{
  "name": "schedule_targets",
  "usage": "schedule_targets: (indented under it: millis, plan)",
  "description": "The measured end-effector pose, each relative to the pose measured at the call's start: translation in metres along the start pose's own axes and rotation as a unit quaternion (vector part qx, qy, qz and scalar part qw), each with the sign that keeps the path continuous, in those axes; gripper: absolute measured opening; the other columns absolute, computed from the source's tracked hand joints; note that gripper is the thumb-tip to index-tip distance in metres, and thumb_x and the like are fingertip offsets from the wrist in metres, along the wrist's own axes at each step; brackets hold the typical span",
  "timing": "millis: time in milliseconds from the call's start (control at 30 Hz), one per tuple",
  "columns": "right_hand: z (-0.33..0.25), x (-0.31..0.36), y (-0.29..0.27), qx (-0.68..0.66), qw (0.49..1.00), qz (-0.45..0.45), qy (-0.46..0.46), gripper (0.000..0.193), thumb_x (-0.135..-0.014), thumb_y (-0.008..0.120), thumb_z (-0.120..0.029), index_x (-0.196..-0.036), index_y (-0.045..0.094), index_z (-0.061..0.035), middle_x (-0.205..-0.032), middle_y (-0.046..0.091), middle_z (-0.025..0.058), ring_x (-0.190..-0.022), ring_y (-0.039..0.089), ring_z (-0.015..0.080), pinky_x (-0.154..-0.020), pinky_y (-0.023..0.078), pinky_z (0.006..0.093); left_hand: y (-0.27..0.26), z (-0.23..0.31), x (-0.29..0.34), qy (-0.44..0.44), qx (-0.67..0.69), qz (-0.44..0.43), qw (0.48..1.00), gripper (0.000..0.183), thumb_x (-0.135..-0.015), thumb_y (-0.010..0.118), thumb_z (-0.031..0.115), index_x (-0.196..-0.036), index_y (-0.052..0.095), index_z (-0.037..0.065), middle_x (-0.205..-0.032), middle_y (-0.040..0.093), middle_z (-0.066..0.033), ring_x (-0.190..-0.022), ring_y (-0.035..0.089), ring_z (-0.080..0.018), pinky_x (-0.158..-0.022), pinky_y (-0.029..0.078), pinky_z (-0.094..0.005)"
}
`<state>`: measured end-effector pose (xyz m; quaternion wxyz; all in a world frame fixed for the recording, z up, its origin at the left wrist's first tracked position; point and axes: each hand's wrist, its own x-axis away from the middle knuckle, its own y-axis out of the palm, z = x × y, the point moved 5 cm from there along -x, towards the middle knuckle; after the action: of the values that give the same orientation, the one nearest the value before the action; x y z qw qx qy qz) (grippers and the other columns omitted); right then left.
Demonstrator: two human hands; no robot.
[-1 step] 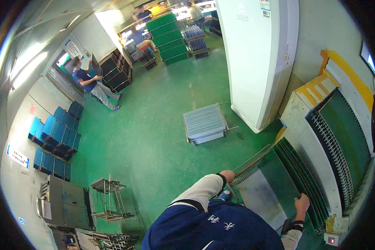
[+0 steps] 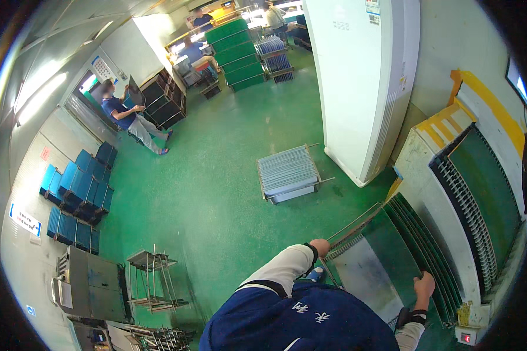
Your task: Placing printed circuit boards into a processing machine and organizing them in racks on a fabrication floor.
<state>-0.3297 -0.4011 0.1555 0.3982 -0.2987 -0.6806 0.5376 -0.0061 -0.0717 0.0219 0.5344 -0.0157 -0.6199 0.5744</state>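
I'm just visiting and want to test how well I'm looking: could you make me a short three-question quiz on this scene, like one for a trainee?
1. What is the person's right hand touching?
a) a blue panel
b) a green panel
c) a wall sign
2. True or false: the person's left hand is on the tall white cabinet.
3. On which side of the picture do the blue panels stand?

Key:
1. b
2. False; it is at the metal rack that holds green panels.
3. The left, along the wall.
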Motion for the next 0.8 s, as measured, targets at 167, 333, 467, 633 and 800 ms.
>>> schedule_targets:
  millis: [167,333,467,633,800]
  plan:
    - [0.000,-0.001,0.000,-0.001,1.000,-0.001,0.000,0.048,-0.067,0.074,-0.024,-0.107,0.059,-0.0027,-0.106,0.061,0.0159,-0.101,0.057,0.0314,-0.085,0.045,0.0408,-0.006,0.003,0.005,-0.007,0.003,-0.007,1.000,0.020,-0.068,0.066,0.011,-0.087,0.068,0.006,-0.091,0.065,-0.0164,-0.087,0.064,-0.0314,-0.071,0.052,-0.0415]
    - [-0.005,0.003,-0.007,0.007,1.000,0.005,0.004,0.046,-0.066,0.074,-0.024,-0.106,0.060,-0.0047,-0.106,0.061,0.0151,-0.100,0.058,0.0307,-0.083,0.046,0.0399,-0.013,0.006,0.014,-0.007,0.006,-0.019,1.000,0.021,-0.067,0.067,0.011,-0.087,0.068,0.005,-0.090,0.065,-0.0159,-0.086,0.064,-0.0315,-0.071,0.052,-0.0417]
    - [-0.007,0.004,-0.011,0.004,1.000,0.015,0.002,0.043,-0.067,0.074,-0.022,-0.105,0.061,-0.0054,-0.104,0.062,0.0146,-0.099,0.058,0.0304,-0.082,0.047,0.0401,-0.010,0.004,0.010,-0.011,0.004,-0.035,0.999,0.021,-0.067,0.067,0.010,-0.087,0.068,0.006,-0.090,0.065,-0.0164,-0.086,0.064,-0.0317,-0.071,0.051,-0.0414]
    - [-0.015,0.009,-0.022,0.003,1.000,0.010,0.016,0.040,-0.067,0.073,-0.020,-0.103,0.063,-0.0063,-0.104,0.062,0.0145,-0.099,0.058,0.0303,-0.082,0.047,0.0398,-0.008,0.003,0.008,-0.008,0.007,-0.036,0.999,0.020,-0.067,0.068,0.010,-0.087,0.068,0.005,-0.091,0.065,-0.0172,-0.087,0.064,-0.0319,-0.071,0.051,-0.0410]
    - [-0.011,0.005,-0.017,-0.008,1.000,-0.001,0.010,0.039,-0.068,0.073,-0.020,-0.103,0.062,-0.0066,-0.102,0.062,0.0139,-0.098,0.059,0.0301,-0.082,0.046,0.0395,-0.006,0.002,0.005,-0.004,0.001,-0.021,1.000,0.020,-0.068,0.067,0.009,-0.088,0.068,0.005,-0.093,0.065,-0.0174,-0.088,0.063,-0.0321,-0.072,0.051,-0.0411]
